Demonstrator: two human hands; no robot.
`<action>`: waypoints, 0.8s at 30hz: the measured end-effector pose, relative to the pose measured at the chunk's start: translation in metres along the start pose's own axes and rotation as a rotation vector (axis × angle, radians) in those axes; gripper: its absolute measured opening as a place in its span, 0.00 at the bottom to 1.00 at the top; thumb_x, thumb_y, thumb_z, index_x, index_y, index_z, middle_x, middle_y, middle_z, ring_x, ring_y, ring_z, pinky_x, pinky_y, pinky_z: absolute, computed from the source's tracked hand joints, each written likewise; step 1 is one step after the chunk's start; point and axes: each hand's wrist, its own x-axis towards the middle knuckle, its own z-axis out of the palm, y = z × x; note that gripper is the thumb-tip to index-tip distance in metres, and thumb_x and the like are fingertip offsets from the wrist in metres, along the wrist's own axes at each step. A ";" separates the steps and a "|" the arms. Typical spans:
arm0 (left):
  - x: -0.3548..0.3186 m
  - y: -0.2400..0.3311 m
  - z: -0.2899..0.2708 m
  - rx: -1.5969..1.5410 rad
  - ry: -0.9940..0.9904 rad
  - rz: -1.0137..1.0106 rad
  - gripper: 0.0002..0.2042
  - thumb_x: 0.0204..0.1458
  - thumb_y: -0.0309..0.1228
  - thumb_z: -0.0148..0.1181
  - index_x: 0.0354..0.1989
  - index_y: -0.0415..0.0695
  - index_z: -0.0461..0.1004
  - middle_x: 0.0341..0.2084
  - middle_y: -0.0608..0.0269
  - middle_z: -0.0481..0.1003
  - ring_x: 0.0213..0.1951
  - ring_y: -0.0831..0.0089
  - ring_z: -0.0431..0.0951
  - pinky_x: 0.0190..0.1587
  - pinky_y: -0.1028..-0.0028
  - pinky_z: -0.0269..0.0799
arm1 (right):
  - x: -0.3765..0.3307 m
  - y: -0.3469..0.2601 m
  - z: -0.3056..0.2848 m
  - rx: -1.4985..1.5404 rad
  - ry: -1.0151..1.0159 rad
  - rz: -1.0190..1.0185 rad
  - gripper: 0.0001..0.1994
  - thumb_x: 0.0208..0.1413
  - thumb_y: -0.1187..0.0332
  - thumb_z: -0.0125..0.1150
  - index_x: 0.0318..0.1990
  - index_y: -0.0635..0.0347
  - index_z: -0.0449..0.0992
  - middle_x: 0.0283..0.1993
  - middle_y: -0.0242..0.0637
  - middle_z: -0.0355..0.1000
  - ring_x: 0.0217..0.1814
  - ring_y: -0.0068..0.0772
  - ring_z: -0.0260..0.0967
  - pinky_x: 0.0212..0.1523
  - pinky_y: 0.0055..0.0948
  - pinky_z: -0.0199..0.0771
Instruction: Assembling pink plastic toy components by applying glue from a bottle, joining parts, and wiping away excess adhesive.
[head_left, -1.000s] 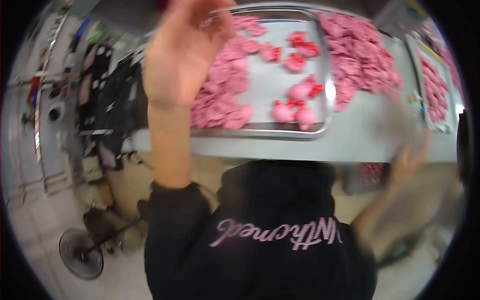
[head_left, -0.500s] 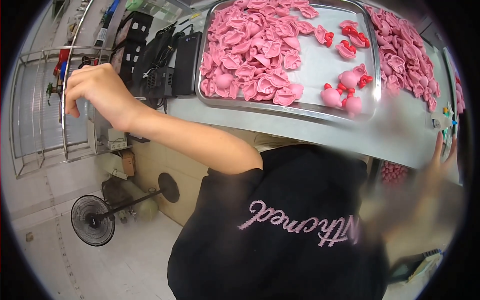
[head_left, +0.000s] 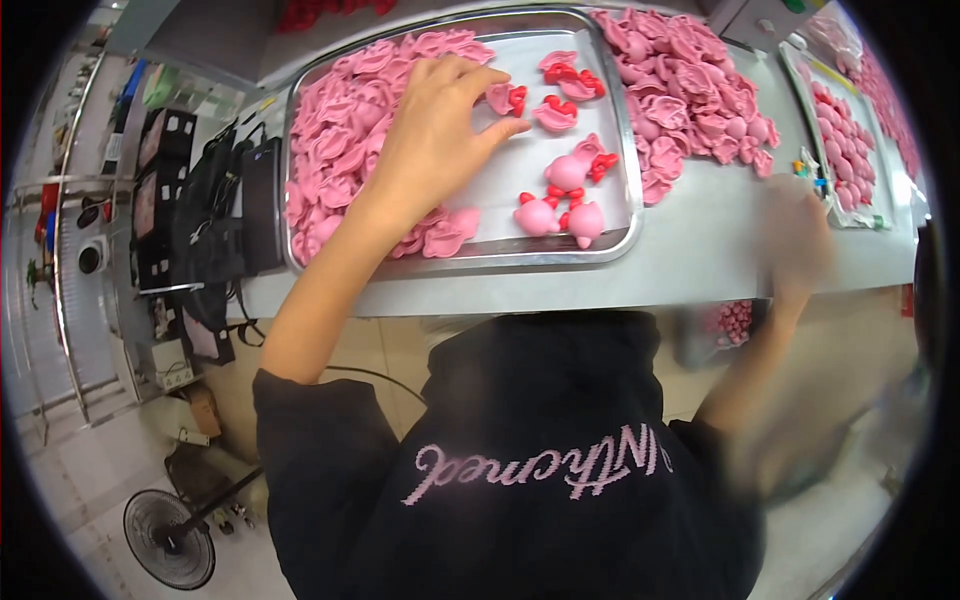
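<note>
Over the metal tray (head_left: 520, 249), my left hand (head_left: 435, 125) is open, its thumb and forefinger apart on either side of a small pink shell piece with a red bow-like part (head_left: 507, 98). Under and beside this hand lies a heap of pink shell pieces (head_left: 345, 110). More pink-and-red pieces (head_left: 556, 113) sit on the tray's right half, with round pink pieces (head_left: 567, 174) in front of them. My right hand (head_left: 798, 240) is above the table's right side, near small bottles or tools (head_left: 812, 172). Motion smears its fingers.
Another pile of pink shells (head_left: 690, 100) lies on the table right of the tray. Beyond it is a second tray (head_left: 868, 215) holding round pink pieces. A black box (head_left: 262, 205) stands left of the metal tray. A fan (head_left: 170, 540) stands on the floor, lower left.
My left hand has swung from the rack at the left to above the tray. My right hand has moved from the right edge to over the table. The view has shifted rightward.
</note>
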 end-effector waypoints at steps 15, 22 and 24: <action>0.012 0.002 -0.005 -0.572 0.033 -0.226 0.12 0.44 0.29 0.59 0.38 0.42 0.74 0.31 0.60 0.74 0.32 0.71 0.76 0.35 0.77 0.69 | 0.019 -0.093 0.013 0.452 -0.034 -0.101 0.18 0.57 0.64 0.43 0.46 0.72 0.63 0.44 0.41 0.66 0.42 0.35 0.68 0.43 0.28 0.66; 0.006 0.041 -0.022 -1.149 0.069 -0.315 0.15 0.51 0.32 0.54 0.42 0.34 0.70 0.34 0.56 0.74 0.38 0.69 0.75 0.43 0.76 0.69 | 0.038 -0.153 0.036 0.923 -0.357 -0.104 0.14 0.56 0.70 0.45 0.46 0.71 0.62 0.45 0.45 0.66 0.41 0.39 0.70 0.42 0.33 0.73; 0.005 0.046 -0.022 -1.291 0.018 -0.368 0.16 0.51 0.35 0.52 0.42 0.33 0.69 0.36 0.54 0.73 0.39 0.68 0.74 0.43 0.75 0.70 | 0.042 -0.166 0.052 0.880 -0.437 -0.108 0.17 0.57 0.68 0.42 0.49 0.72 0.60 0.49 0.46 0.62 0.41 0.37 0.68 0.42 0.32 0.71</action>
